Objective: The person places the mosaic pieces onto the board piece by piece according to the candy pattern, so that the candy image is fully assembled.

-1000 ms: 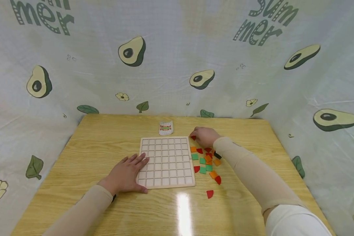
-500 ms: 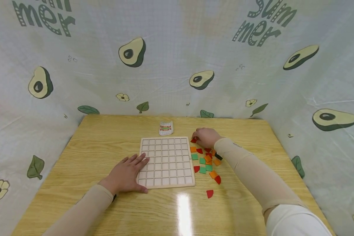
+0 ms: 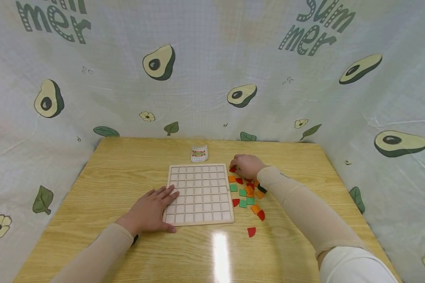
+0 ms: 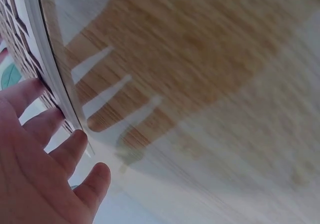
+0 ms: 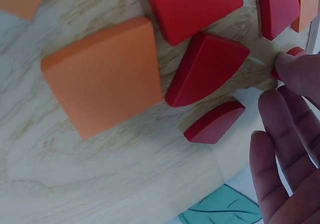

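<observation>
Left of centre, we rest our left hand (image 3: 150, 211), fingers spread, on the wooden grid board (image 3: 202, 194) at mid-frame. Right of centre, our right hand (image 3: 248, 166) pinches a red quarter-circle tile (image 3: 232, 170) beside the board's upper right corner.

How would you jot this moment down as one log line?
left hand: fingers on left side of grid board | right hand: holds red piece | loose pieces: right of board | printed card: beyond board
</observation>
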`<state>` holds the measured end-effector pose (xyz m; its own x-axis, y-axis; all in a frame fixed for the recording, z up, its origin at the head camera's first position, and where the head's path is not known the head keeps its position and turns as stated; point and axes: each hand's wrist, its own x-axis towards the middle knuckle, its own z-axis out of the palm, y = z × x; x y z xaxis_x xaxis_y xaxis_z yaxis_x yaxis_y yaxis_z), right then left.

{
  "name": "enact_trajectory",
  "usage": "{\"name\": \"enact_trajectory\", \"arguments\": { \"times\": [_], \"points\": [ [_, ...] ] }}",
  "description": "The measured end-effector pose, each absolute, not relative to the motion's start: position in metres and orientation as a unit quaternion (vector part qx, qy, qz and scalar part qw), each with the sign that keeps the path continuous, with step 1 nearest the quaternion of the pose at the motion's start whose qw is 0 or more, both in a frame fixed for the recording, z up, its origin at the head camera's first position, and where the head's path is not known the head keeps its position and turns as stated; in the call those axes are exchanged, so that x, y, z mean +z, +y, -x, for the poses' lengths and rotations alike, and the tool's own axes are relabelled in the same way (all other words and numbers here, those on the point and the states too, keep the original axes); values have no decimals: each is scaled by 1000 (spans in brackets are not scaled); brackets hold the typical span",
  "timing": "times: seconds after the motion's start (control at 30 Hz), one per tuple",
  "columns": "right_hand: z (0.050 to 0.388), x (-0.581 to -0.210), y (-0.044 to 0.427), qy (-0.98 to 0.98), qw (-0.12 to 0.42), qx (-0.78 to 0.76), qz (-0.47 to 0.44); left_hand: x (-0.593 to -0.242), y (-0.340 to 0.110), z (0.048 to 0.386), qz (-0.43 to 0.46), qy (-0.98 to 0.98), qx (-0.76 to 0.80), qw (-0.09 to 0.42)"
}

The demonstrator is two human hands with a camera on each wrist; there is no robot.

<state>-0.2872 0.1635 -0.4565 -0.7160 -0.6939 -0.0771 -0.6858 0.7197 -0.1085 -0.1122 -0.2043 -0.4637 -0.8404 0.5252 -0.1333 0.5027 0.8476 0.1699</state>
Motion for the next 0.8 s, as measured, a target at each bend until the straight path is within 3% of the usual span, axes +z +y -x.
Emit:
{"name": "enact_trajectory", "arguments": {
  "times": [0.8],
  "points": [
    [285,-458,166,942,49,-12,331,-469,-205,111,-267,957,84,80]
  ]
}}
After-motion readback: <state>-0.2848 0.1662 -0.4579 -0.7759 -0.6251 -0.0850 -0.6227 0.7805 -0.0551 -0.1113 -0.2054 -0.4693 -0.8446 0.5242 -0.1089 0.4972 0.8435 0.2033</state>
